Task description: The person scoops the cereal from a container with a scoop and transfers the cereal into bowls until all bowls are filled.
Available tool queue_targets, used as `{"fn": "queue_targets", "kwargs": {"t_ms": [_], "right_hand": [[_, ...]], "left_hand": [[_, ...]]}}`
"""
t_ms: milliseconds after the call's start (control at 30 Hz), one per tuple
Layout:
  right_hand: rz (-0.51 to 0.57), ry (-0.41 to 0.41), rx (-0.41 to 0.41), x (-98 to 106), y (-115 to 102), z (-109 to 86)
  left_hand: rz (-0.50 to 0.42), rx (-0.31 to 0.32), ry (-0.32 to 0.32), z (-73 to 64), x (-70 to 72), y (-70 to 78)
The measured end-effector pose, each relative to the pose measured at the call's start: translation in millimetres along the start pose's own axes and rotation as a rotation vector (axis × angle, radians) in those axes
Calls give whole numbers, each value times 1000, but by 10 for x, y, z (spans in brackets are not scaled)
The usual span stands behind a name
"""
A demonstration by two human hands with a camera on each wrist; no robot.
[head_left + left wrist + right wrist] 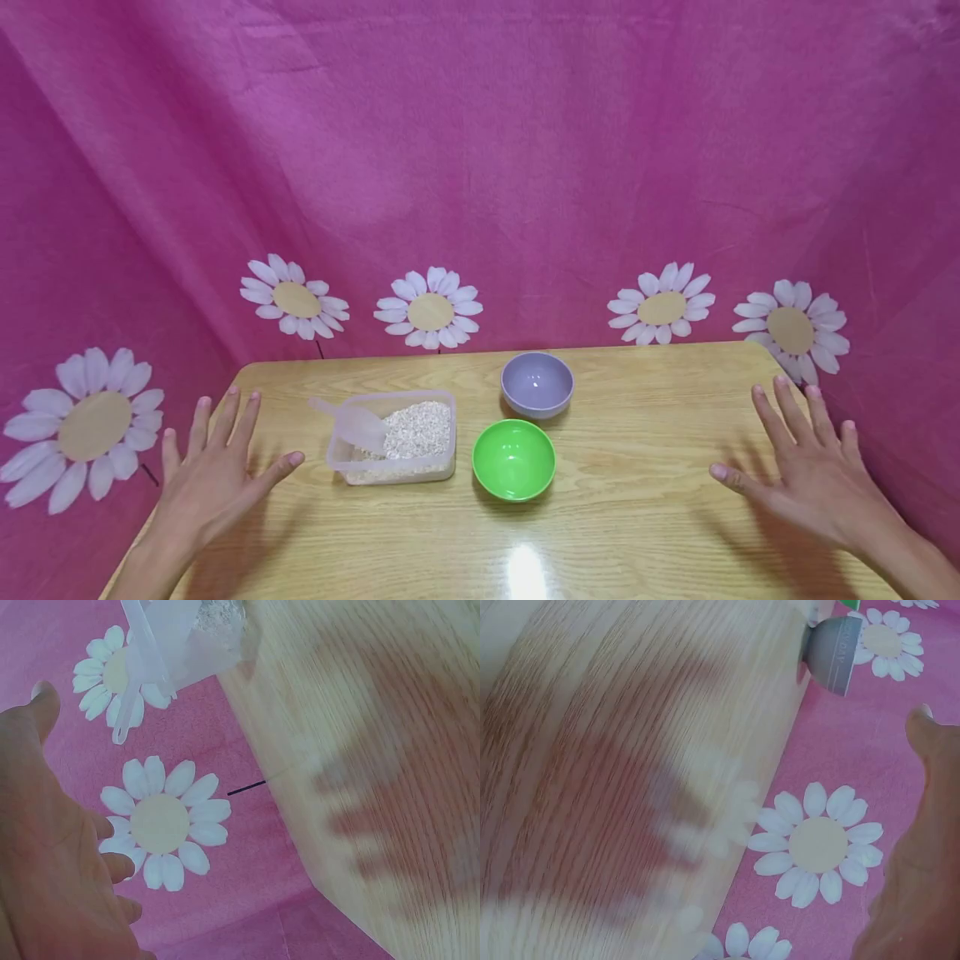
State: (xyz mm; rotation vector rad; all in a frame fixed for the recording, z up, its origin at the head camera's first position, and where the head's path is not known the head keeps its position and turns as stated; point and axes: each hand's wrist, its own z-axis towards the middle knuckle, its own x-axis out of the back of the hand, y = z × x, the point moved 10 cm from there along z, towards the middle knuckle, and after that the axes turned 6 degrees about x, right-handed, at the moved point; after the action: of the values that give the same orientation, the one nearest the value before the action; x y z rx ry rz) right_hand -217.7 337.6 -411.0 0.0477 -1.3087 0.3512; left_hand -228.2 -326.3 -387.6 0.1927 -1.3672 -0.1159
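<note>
My left hand [206,487] is held with fingers spread over the left side of the table, holding nothing. To its right stands a clear plastic container [442,472] of pale, oat-like flakes [420,429]. A translucent scoop [360,427] lies in it, its handle sticking out past the left rim. Beside the container is a bright green bowl [513,461], with a purple bowl [537,385] just behind it; the insides of both show bare. My right hand [813,483], fingers also spread, is over the right side of the table, apart from everything.
The wooden table [637,517] has rounded far corners. A pink curtain [480,167] with large white daisies rises right behind its far edge and runs along both sides. Shadows of the hands fall on the tabletop.
</note>
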Motion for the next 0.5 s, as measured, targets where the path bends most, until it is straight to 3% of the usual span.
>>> {"fn": "queue_targets", "kwargs": {"t_ms": [233,500], "right_hand": [[10,19,21,-9,-70,6],[107,13,40,-55,-192,31]], "left_hand": [[-8,-10,2,-9,18,35],[-22,-33,5,11,42,89]]}}
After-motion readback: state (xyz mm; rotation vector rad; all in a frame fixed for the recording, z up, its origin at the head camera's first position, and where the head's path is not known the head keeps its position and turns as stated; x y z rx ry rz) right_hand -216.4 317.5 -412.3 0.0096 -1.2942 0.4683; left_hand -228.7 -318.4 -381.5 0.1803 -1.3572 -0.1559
